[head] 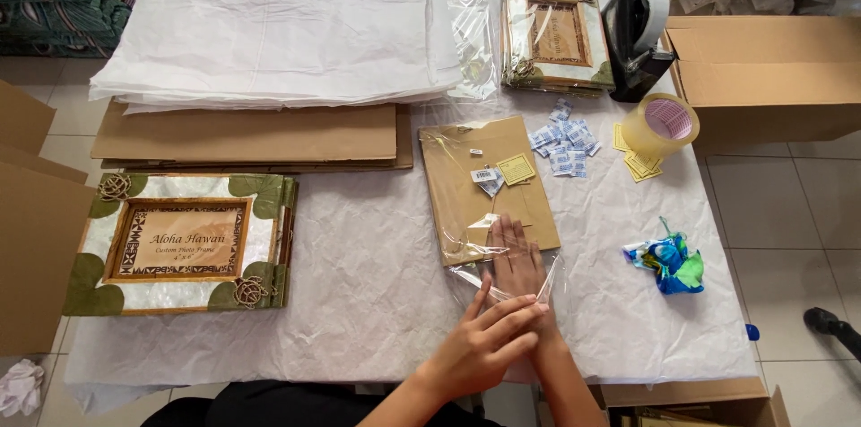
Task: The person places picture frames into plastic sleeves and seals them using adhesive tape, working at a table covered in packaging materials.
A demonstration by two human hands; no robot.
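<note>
A brown flat frame back (484,185) lies face down inside a clear plastic sleeve (502,276) on white crumpled paper. It bears a yellow tag and a small white label. My right hand (516,257) lies flat on its near edge, fingers spread on the plastic. My left hand (484,342) crosses over the right wrist and presses the sleeve's open flap down. Neither hand grips anything.
A stack of decorated photo frames (179,243) sits at the left, another stack (556,37) at the back. White tissue sheets (269,23) cover cardboard pieces (251,135). Small sachets (563,144), yellow tags (639,162), a tape roll (662,125), a tape dispenser (639,32), cardboard boxes (771,68).
</note>
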